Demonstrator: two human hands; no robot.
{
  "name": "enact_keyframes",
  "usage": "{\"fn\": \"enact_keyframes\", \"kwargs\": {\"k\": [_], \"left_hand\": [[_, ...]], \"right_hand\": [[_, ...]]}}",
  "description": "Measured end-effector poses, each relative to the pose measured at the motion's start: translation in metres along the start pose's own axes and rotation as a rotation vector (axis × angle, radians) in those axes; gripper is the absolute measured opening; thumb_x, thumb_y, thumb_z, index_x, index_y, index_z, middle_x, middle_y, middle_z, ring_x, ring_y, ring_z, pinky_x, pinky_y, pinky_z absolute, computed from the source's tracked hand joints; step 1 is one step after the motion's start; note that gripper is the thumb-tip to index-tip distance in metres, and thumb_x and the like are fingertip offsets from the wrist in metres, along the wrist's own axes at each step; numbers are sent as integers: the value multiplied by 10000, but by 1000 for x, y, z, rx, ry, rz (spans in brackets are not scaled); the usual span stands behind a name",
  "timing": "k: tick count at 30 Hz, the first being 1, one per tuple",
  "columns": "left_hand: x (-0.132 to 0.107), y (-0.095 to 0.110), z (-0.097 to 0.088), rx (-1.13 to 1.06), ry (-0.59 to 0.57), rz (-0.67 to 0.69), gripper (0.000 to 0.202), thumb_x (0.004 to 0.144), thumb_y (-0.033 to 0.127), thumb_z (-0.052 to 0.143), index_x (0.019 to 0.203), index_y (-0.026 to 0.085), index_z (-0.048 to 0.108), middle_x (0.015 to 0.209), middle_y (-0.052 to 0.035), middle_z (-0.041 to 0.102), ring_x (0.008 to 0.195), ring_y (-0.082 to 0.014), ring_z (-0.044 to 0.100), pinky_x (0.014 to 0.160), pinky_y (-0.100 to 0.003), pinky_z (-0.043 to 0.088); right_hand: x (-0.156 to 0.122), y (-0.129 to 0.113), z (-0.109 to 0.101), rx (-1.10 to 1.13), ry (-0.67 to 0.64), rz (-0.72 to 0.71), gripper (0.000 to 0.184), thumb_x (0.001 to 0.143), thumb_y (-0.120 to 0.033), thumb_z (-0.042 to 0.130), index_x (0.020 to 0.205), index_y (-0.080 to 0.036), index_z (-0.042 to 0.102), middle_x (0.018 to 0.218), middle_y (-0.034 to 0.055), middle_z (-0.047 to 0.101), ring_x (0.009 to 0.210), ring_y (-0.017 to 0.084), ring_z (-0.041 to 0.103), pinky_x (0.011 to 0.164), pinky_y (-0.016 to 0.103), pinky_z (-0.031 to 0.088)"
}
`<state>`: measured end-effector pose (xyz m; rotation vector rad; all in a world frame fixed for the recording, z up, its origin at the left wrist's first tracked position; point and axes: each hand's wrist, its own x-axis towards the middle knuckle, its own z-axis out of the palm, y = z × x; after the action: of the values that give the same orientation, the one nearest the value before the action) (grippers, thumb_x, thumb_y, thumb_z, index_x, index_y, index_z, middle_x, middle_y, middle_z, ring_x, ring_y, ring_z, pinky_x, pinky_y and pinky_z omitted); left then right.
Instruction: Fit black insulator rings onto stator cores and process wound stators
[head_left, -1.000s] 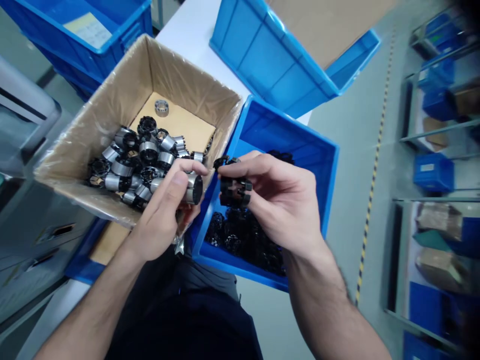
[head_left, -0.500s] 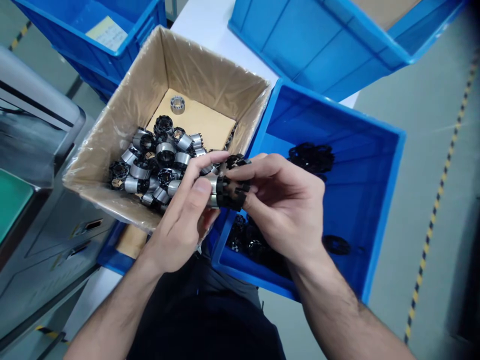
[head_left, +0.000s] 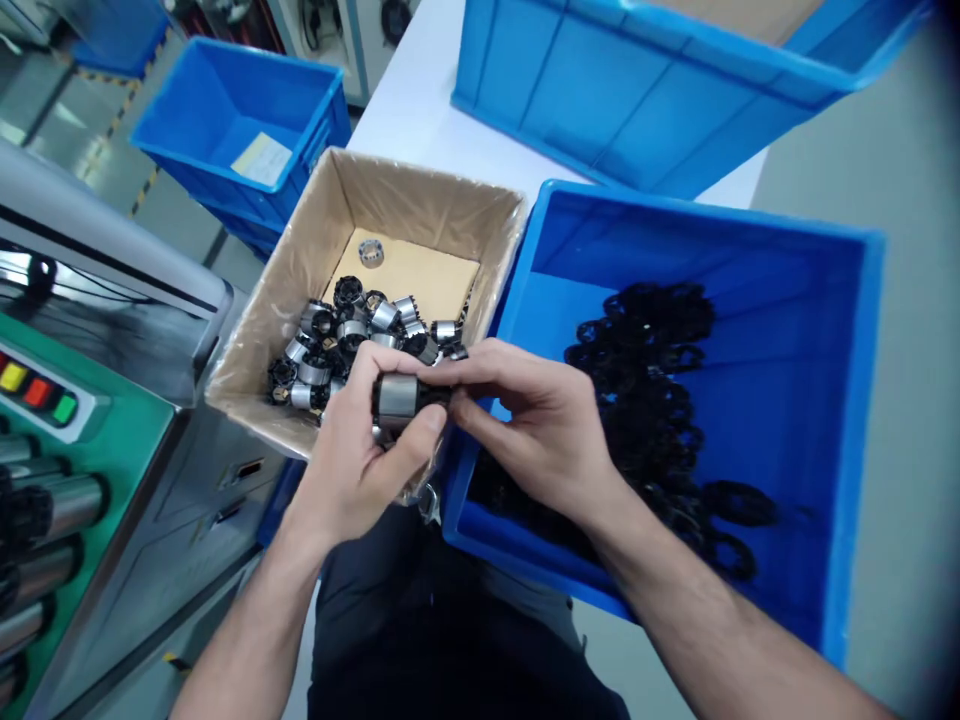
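Most of the black end of the metal cylinder is covered, so I can't tell whether it is a separate piece. The left hand grips the cylinder lying sideways, thumb stretched along its near side; the right hand pinches the black end between thumb and forefinger. They meet near where the crinkly, plastic-lined carton adjoins the smooth blue bin, whose dark, ring-like parts blur into one heap.
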<state>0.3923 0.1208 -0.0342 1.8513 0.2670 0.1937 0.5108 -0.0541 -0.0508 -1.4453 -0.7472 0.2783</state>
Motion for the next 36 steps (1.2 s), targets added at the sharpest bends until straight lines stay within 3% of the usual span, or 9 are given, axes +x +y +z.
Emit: {"fn": "enact_keyframes", "kwargs": {"k": [4,7,9,13,18,22,28,32,36], "left_hand": [[4,0,-13,-52,-22,-112,316,1196,580,707,1279,275,691,1074,-21,749,860,-206,713,818,-359,593],[11,2,-31,378,43,-147,264,1144,521,711,1185,264,670,1088,-47,751,998,-281,715,992,-457,601],[25,6,-46,717,42,-132,386,1080,585,758,1255,248,687,1286,-116,768,1262,-384,688,1184,-567,556],[92,7,-58,861,42,-65,765,1095,675,766,1659,193,578,1766,-223,605,1666,-450,528,1423,-604,421],[198,-18,-36,1021,-50,-317,701,1077,310,809,1715,122,590,1744,-294,597,1645,-510,589,1411,-647,445],[232,-40,-26,997,-90,-385,538,1003,135,771,1538,118,722,1658,-294,656,1495,-487,709,1332,-633,529],[204,-21,-25,736,9,-214,407,1169,267,612,1562,160,611,1381,-185,742,1256,-324,759,1274,-545,566],[134,17,-9,-92,98,-109,344,1177,552,641,1389,283,606,961,-12,530,774,-186,568,898,-418,642],[58,35,15,-322,146,-104,434,1155,745,695,1248,322,667,837,16,444,670,-169,454,740,-352,631]], "right_hand": [[1,-1,3,-34,173,27,279,979,-50,745,1111,-231,911,988,5,828,765,114,712,689,263,587],[4,-2,-3,27,338,106,326,903,-59,772,1158,-245,854,994,-14,770,693,90,624,613,243,530],[6,-2,-6,113,365,176,336,882,-92,804,1174,-258,790,1007,-26,755,640,70,574,551,223,484],[8,-2,-6,267,297,278,191,897,-190,887,982,-239,724,959,-23,763,579,62,637,486,190,508],[8,0,-6,483,118,358,301,805,-247,1105,973,-191,861,952,14,844,691,114,811,636,194,688],[10,2,-12,631,34,318,271,924,-340,1079,1089,-200,915,1146,64,897,938,172,922,870,264,784],[10,-1,-17,706,-4,263,561,851,-237,1139,1339,-285,866,1089,-28,876,748,92,809,741,219,742],[9,-5,-18,671,16,248,747,826,-183,1147,1473,-333,806,1072,-44,876,866,119,836,856,246,761],[7,-7,-18,577,5,246,780,858,-258,1143,1547,-367,794,1056,-34,878,958,192,892,941,360,805]]}}
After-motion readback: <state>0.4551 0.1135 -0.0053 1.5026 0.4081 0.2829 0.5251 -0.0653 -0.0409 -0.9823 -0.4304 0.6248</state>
